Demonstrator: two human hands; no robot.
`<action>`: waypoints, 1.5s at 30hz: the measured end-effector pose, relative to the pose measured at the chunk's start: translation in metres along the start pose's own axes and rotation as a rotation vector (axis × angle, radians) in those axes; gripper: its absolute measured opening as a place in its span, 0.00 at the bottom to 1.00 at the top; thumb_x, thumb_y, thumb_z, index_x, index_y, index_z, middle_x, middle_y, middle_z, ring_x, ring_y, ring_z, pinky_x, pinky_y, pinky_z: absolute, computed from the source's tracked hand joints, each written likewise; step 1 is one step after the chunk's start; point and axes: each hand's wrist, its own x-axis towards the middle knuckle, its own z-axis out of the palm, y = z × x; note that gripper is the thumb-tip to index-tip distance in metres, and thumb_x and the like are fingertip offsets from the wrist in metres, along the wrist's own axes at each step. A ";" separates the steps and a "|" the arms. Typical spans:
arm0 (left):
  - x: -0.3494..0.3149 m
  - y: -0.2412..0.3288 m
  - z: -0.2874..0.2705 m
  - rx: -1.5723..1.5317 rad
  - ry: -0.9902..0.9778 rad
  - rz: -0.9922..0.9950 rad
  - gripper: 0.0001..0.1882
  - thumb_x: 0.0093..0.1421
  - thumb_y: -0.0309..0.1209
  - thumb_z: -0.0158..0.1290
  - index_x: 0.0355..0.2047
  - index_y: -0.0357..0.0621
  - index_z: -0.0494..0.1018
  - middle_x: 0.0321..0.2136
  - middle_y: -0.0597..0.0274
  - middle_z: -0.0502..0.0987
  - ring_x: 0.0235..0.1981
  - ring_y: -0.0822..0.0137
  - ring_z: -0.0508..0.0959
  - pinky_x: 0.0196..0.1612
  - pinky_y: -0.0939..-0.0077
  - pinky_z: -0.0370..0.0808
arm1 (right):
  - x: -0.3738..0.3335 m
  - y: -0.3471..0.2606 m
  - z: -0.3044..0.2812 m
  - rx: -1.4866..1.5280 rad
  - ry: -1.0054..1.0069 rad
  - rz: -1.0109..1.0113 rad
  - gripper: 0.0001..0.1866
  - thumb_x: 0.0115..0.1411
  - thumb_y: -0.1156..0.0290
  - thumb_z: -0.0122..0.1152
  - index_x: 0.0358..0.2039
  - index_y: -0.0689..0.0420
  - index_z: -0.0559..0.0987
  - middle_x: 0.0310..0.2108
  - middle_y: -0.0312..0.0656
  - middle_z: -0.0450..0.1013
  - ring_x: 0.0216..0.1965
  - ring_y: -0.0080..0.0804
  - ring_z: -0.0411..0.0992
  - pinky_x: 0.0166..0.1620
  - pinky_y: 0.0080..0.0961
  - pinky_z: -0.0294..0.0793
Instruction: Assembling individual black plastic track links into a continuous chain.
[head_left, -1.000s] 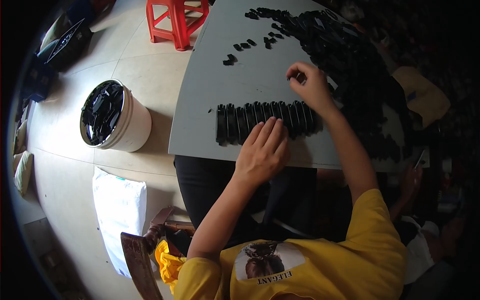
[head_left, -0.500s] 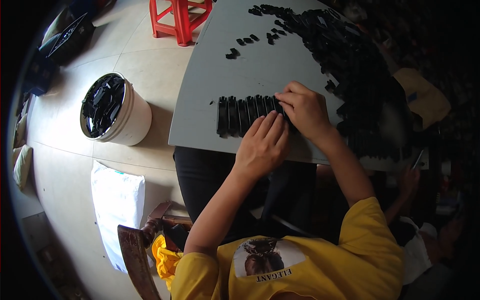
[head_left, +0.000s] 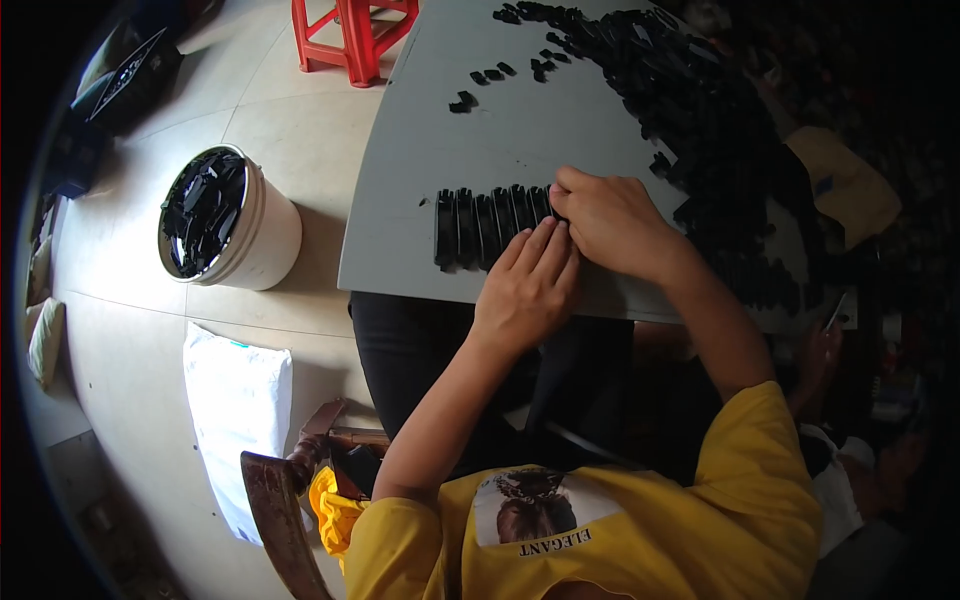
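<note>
A row of narrow black plastic parts (head_left: pixel 478 228) lies side by side near the front edge of the grey table (head_left: pixel 520 130). My left hand (head_left: pixel 528 288) rests flat on the row's right part, fingers stretched out and close together. My right hand (head_left: pixel 612 225) is curled over the row's right end, its fingertips closed on a black part that the fingers mostly hide. A big heap of loose black parts (head_left: pixel 680 90) covers the table's far right side, and a few strays (head_left: pixel 462 101) lie apart from it.
A white bucket (head_left: pixel 262 240) full of black parts stands on the tiled floor to the left. A white sack (head_left: pixel 237 400) lies in front of it. A red plastic stool (head_left: pixel 350 35) stands at the top. A worn chair back (head_left: pixel 275 515) is behind me.
My right hand came back from the heap to the right end of the row and closed there. My left hand stayed on the row, shifting slightly right.
</note>
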 end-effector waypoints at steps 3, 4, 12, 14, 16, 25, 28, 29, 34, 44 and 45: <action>-0.004 -0.001 0.000 0.006 -0.006 0.011 0.16 0.49 0.30 0.50 0.37 0.33 0.73 0.42 0.49 0.73 0.47 0.56 0.73 0.50 0.65 0.69 | 0.021 0.021 -0.011 0.120 -0.168 -0.034 0.10 0.52 0.75 0.50 0.31 0.57 0.80 0.30 0.44 0.71 0.32 0.42 0.72 0.36 0.33 0.71; -0.003 -0.001 -0.001 0.015 -0.006 0.017 0.16 0.49 0.30 0.50 0.37 0.33 0.73 0.42 0.49 0.73 0.47 0.56 0.73 0.50 0.65 0.69 | 0.034 0.024 -0.011 0.179 -0.053 -0.032 0.11 0.52 0.75 0.49 0.32 0.56 0.81 0.30 0.44 0.71 0.33 0.41 0.72 0.37 0.33 0.71; -0.003 0.002 0.004 0.014 0.006 0.010 0.16 0.46 0.28 0.51 0.38 0.39 0.73 0.42 0.55 0.74 0.47 0.60 0.74 0.50 0.66 0.70 | 0.155 0.029 0.055 0.223 0.405 0.274 0.12 0.56 0.70 0.52 0.40 0.48 0.79 0.36 0.40 0.72 0.36 0.41 0.73 0.40 0.33 0.72; -0.001 0.004 0.006 0.005 0.023 -0.011 0.16 0.47 0.27 0.51 0.38 0.39 0.73 0.42 0.56 0.75 0.47 0.60 0.74 0.49 0.66 0.70 | 0.167 0.039 0.067 0.411 0.325 0.456 0.10 0.56 0.69 0.54 0.38 0.49 0.79 0.37 0.39 0.72 0.36 0.42 0.73 0.39 0.34 0.73; -0.002 0.001 0.004 0.006 0.021 -0.007 0.16 0.46 0.27 0.51 0.38 0.39 0.73 0.41 0.56 0.75 0.47 0.60 0.74 0.49 0.67 0.70 | 0.156 0.037 0.063 0.220 0.385 0.251 0.07 0.53 0.70 0.57 0.33 0.53 0.79 0.33 0.39 0.73 0.35 0.40 0.73 0.38 0.33 0.73; -0.001 -0.001 -0.003 -0.005 0.024 -0.005 0.16 0.47 0.27 0.51 0.38 0.37 0.73 0.42 0.54 0.74 0.47 0.59 0.73 0.49 0.66 0.70 | 0.065 0.042 0.013 0.670 0.154 0.272 0.07 0.49 0.73 0.62 0.27 0.62 0.77 0.24 0.39 0.74 0.25 0.27 0.73 0.30 0.23 0.72; 0.002 -0.002 -0.008 -0.085 0.056 0.013 0.16 0.46 0.26 0.52 0.38 0.39 0.73 0.42 0.55 0.73 0.47 0.59 0.73 0.50 0.63 0.69 | 0.027 0.026 0.009 0.879 0.215 0.279 0.05 0.52 0.77 0.59 0.30 0.64 0.77 0.23 0.37 0.74 0.20 0.21 0.72 0.26 0.15 0.71; 0.004 -0.001 -0.016 -0.079 0.050 -0.003 0.16 0.46 0.27 0.52 0.38 0.40 0.73 0.42 0.56 0.74 0.47 0.59 0.73 0.51 0.62 0.67 | 0.016 0.023 0.009 0.904 0.261 0.253 0.05 0.53 0.78 0.57 0.31 0.64 0.77 0.24 0.37 0.74 0.19 0.19 0.71 0.24 0.14 0.70; 0.003 -0.016 -0.046 0.089 -0.137 -0.230 0.20 0.51 0.34 0.53 0.46 0.51 0.72 0.50 0.61 0.70 0.56 0.53 0.64 0.58 0.46 0.53 | -0.005 0.000 0.025 0.556 0.479 0.152 0.06 0.49 0.77 0.60 0.30 0.60 0.79 0.28 0.38 0.73 0.28 0.32 0.73 0.32 0.24 0.73; 0.007 -0.014 -0.037 0.124 -0.271 -0.163 0.21 0.53 0.37 0.54 0.49 0.57 0.71 0.54 0.65 0.68 0.59 0.51 0.60 0.59 0.44 0.50 | -0.003 -0.002 0.036 0.222 0.488 0.150 0.02 0.45 0.73 0.59 0.22 0.57 0.77 0.25 0.38 0.70 0.29 0.36 0.72 0.31 0.30 0.73; 0.009 -0.012 -0.034 0.136 -0.271 -0.170 0.20 0.53 0.37 0.53 0.48 0.56 0.72 0.53 0.65 0.69 0.59 0.51 0.61 0.59 0.45 0.50 | -0.002 -0.002 0.039 0.207 0.517 0.123 0.04 0.44 0.72 0.57 0.19 0.58 0.75 0.23 0.40 0.69 0.28 0.38 0.72 0.31 0.30 0.73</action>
